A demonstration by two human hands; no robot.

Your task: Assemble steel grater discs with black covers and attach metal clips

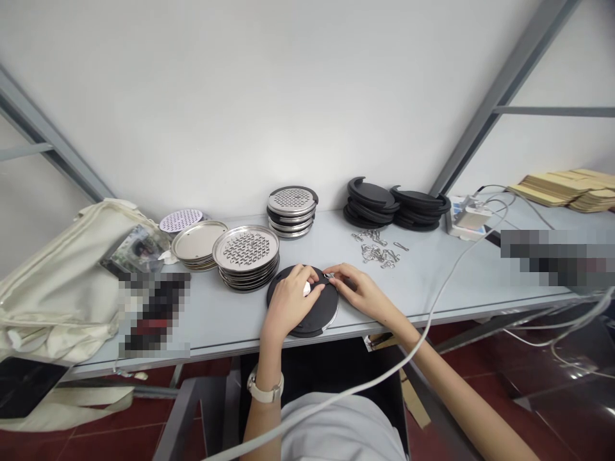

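The left hand (294, 299) lies over the black disc (316, 318) on the tabletop (413, 278), seemingly to steady it (whether its fingers grip is unclear); the right hand (354, 289) pinches a metal clasp (328, 276) at its edge, while loose clasps (380, 255) lie beyond, likely for easy reach.

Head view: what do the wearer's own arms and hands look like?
The forearms are bare, the left hand and right hand ungloved. A pale watch circles the left wrist. A white cable crosses both forearms. Something white by the left fingers is unclear.
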